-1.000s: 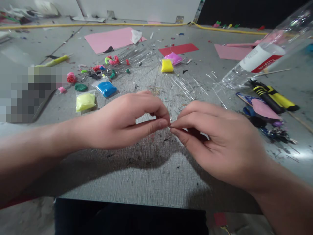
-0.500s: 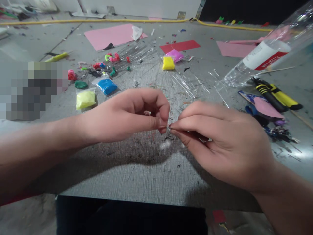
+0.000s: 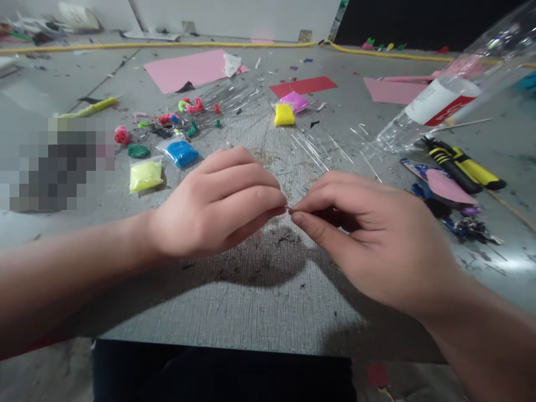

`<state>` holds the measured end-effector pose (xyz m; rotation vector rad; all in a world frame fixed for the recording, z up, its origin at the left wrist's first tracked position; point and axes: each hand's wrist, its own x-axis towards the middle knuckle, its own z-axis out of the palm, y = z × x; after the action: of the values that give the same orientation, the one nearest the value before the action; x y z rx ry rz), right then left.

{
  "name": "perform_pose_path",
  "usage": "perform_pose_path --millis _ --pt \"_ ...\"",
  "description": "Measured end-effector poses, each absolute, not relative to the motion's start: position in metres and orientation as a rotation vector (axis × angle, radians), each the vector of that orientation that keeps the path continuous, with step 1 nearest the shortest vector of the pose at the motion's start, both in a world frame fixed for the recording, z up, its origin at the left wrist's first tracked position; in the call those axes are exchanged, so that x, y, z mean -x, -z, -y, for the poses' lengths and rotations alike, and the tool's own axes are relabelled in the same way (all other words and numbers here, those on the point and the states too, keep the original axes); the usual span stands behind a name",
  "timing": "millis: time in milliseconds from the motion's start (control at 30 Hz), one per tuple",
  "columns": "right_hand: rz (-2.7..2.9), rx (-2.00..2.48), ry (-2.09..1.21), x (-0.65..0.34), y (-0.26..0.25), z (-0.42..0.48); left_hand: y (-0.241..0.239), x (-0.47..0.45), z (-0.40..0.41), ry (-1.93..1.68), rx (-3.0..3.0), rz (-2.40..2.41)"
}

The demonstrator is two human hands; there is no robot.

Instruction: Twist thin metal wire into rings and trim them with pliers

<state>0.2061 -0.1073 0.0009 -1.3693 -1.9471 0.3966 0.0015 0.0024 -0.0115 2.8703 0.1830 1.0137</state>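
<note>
Hands: left hand (image 3: 218,204) and right hand (image 3: 377,240) meet fingertip to fingertip low over the grey mat (image 3: 259,301), both narrowed to a pinch.
Left hand: thumb and forefinger are pressed together on one end of a wire (image 3: 288,209), the other fingers curled in.
Right hand: thumb and forefinger are closed on the other end of it, the palm turned down.
Wire: one short thin piece sits exactly between the two pinches. Only a sliver shows in the gap, and the rest is hidden by the fingertips.
Clay packets: four. A lime one (image 3: 145,174) and a blue one (image 3: 182,152) lie just beyond the left hand. A yellow one (image 3: 285,114) and a magenta one (image 3: 295,101), touching each other, lie farther out beyond the gap between the hands.
Green lump (image 3: 138,150): one, beside the lime packet, on the side away from the hands.
Clear strips (image 3: 314,148): many, too thin to count, fanned out on the mat just beyond both hands.
Bottle (image 3: 444,100): one, clear plastic, tilted, up beyond the right hand.
Yellow-and-black tools (image 3: 464,166): two, side by side, to the outer side of the right hand.
Paper: one red sheet (image 3: 304,86) and two large pink sheets (image 3: 188,67) (image 3: 391,89), well away from both hands.
</note>
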Motion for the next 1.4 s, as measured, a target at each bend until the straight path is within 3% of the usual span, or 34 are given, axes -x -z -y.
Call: perform_pose_path --millis 567,900,1100,1233,1400 --pt "1.996 1.241 -0.304 -0.207 0.000 0.107 0.012 -0.003 -0.004 -1.128 -2.991 0.041" --pt "1.981 1.204 -0.367 -0.208 0.001 0.105 -0.012 -0.007 0.003 -0.512 -2.523 -0.352" --pt "1.998 1.158 -0.438 -0.206 0.002 0.105 -0.019 -0.007 -0.005 -0.208 -2.214 -0.315" --pt "1.982 1.231 -0.455 -0.207 0.000 0.105 -0.017 -0.007 -0.005 -0.293 -2.323 -0.404" --pt "1.865 1.364 -0.544 -0.207 0.001 0.103 -0.009 -0.006 -0.001 -0.669 -2.630 -0.391"
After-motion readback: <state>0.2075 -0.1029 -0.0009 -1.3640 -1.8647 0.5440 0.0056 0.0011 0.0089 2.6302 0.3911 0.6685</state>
